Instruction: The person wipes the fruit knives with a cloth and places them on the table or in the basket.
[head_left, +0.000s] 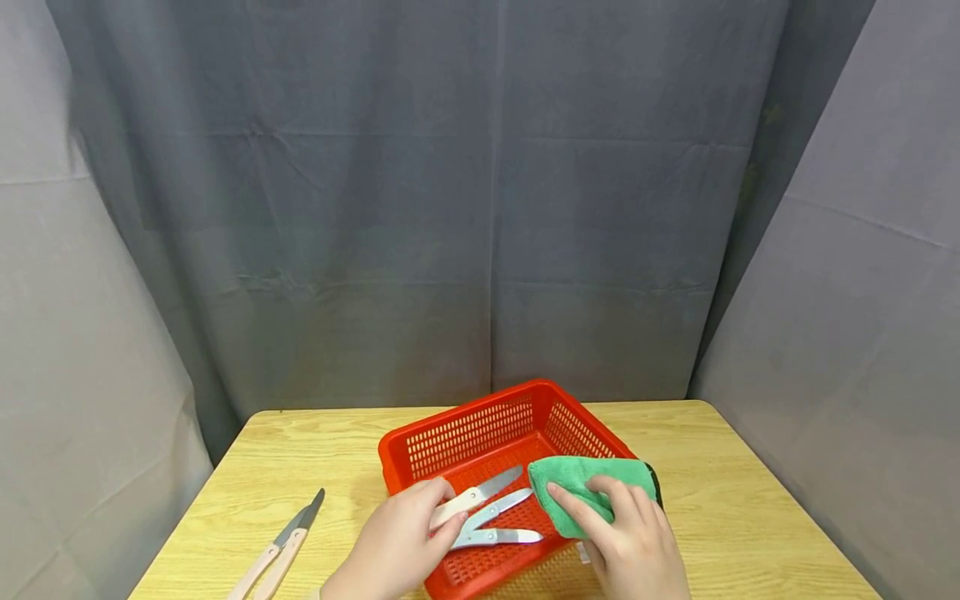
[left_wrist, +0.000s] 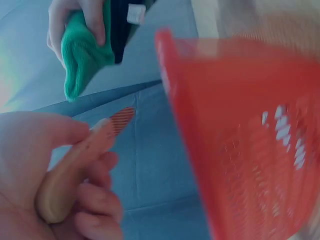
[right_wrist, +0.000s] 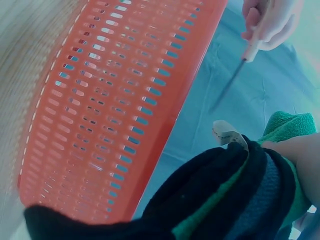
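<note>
A knife with a cream handle (head_left: pixel 461 505) is gripped in my left hand (head_left: pixel 401 537), its blade (head_left: pixel 501 481) pointing right over the red basket (head_left: pixel 461 433). The left wrist view shows my fingers curled round the handle (left_wrist: pixel 75 167). My right hand (head_left: pixel 633 542) holds a folded green cloth (head_left: pixel 581 479) with a dark edge, above the basket's right side. In the right wrist view, a gap separates the blade (right_wrist: pixel 227 87) from the cloth (right_wrist: pixel 290 125). Below the held knife, two more knives (head_left: pixel 497 508) with pale handles lie in the basket, partly hidden by my left hand.
Two cream-handled knives (head_left: pixel 273 554) lie close together on the wooden table (head_left: pixel 352 450), left of the basket. Grey curtains (head_left: pixel 360 208) hang behind the table and along both sides.
</note>
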